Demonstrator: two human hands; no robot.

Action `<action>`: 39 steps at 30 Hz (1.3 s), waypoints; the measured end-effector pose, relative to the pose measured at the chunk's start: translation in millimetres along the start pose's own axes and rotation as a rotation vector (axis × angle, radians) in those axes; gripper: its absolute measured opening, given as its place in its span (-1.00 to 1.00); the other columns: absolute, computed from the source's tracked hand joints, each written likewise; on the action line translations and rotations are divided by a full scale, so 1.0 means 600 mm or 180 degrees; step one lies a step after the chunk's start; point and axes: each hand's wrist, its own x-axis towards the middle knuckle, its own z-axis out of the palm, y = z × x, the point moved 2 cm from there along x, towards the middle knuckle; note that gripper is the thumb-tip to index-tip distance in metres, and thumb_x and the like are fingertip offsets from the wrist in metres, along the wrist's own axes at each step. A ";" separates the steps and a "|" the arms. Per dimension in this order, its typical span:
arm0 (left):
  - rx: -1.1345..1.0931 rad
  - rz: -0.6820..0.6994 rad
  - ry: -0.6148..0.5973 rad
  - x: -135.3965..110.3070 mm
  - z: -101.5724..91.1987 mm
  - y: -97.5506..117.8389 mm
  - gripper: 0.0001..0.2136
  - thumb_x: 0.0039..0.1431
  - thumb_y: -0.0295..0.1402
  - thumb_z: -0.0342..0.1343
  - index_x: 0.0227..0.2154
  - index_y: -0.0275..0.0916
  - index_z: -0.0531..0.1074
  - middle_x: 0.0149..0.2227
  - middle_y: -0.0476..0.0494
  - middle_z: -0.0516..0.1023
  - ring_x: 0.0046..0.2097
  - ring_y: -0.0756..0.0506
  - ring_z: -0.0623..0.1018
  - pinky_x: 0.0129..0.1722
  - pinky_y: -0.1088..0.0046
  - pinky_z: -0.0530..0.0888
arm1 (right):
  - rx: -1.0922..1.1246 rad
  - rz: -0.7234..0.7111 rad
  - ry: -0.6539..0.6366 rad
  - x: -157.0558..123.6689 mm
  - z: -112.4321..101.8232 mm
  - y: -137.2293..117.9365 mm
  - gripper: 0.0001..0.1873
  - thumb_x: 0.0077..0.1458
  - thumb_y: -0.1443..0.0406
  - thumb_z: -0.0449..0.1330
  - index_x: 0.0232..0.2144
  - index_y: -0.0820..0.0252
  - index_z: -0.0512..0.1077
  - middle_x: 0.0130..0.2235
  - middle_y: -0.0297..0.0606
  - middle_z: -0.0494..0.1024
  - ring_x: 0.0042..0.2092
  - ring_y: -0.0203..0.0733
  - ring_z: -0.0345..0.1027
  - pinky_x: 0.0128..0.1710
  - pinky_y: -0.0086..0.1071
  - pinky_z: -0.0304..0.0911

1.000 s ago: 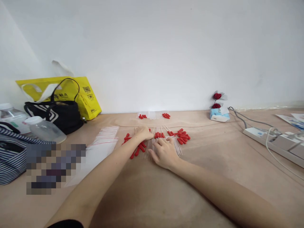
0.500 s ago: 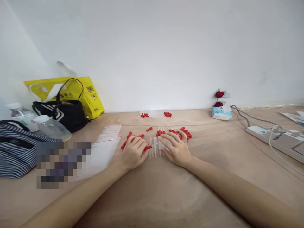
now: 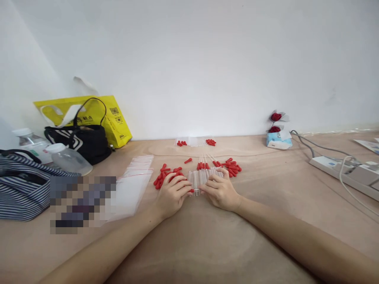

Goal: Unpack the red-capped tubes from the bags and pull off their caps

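Between the fingers of my left hand [image 3: 174,196] is a red rubber bulb [image 3: 191,191], its end showing past the fingertips. My right hand [image 3: 221,192] pinches a thin clear tube [image 3: 197,190] that meets the bulb; how far it goes in is hidden. Under and behind the fingertips lies a row of clear tubes [image 3: 194,179]. Just beyond, several droppers [image 3: 203,165] with red bulbs point away from me. A pile of red bulbs [image 3: 160,182] sits beside my left hand, and red-bulbed pieces [image 3: 233,169] are heaped past my right hand.
Clear zip bags [image 3: 132,193] lie left of my hands; a bag with red bulbs [image 3: 194,142] is by the wall. A yellow bag [image 3: 120,128], black bag [image 3: 94,144], bottles [image 3: 69,159] and striped bag [image 3: 23,193] fill the left. Rightward are a tissue pack [image 3: 276,141] and power strip [image 3: 334,169].
Both hands have come slightly closer together, and the tube between them shows less length. My right fingers have curled in more. The red pile by my left hand is more exposed.
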 end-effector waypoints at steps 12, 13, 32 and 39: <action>0.0252 0.0145 -0.0038 -0.002 -0.007 0.006 -0.78 0.14 -0.48 -0.10 -0.41 -0.15 0.45 -0.36 0.01 0.56 -0.23 -0.04 0.46 -0.06 0.23 0.21 | -0.0066 0.0004 -0.0057 0.000 -0.003 -0.001 -0.76 0.12 0.29 -0.05 -0.43 0.10 0.42 -0.60 -0.43 0.37 -0.37 -0.34 0.18 -0.03 -0.17 -0.27; 0.0266 0.0159 -0.0044 -0.002 -0.007 0.007 -0.77 0.13 -0.48 -0.10 -0.42 -0.15 0.45 -0.36 0.01 0.56 -0.23 -0.04 0.45 -0.06 0.23 0.21 | -0.0068 0.0003 -0.0045 0.000 -0.002 -0.001 -0.75 0.12 0.29 -0.05 -0.43 0.10 0.42 -0.60 -0.43 0.37 -0.37 -0.34 0.18 -0.03 -0.17 -0.27; -0.0272 -0.2002 0.0063 -0.012 -0.023 -0.102 -0.72 0.09 -0.39 -0.14 -0.19 -0.27 0.39 -0.31 -0.14 0.36 -0.30 -0.06 0.43 -0.30 0.42 0.41 | 0.0202 0.1192 -0.0077 0.012 0.022 0.028 -0.79 0.06 0.41 -0.04 -0.31 0.24 0.37 -0.40 -0.28 0.47 -0.34 -0.30 0.27 -0.14 -0.32 -0.09; -0.0656 -0.2647 -0.0438 -0.003 -0.017 -0.112 -0.72 -0.01 -0.23 -0.01 -0.25 -0.24 0.38 -0.34 -0.08 0.48 -0.32 -0.06 0.46 -0.32 0.47 0.38 | -0.0065 0.1190 -0.0144 0.034 0.045 0.020 -0.81 0.03 0.43 -0.02 -0.51 0.24 0.38 -0.48 -0.29 0.48 -0.40 -0.30 0.28 -0.15 -0.31 -0.11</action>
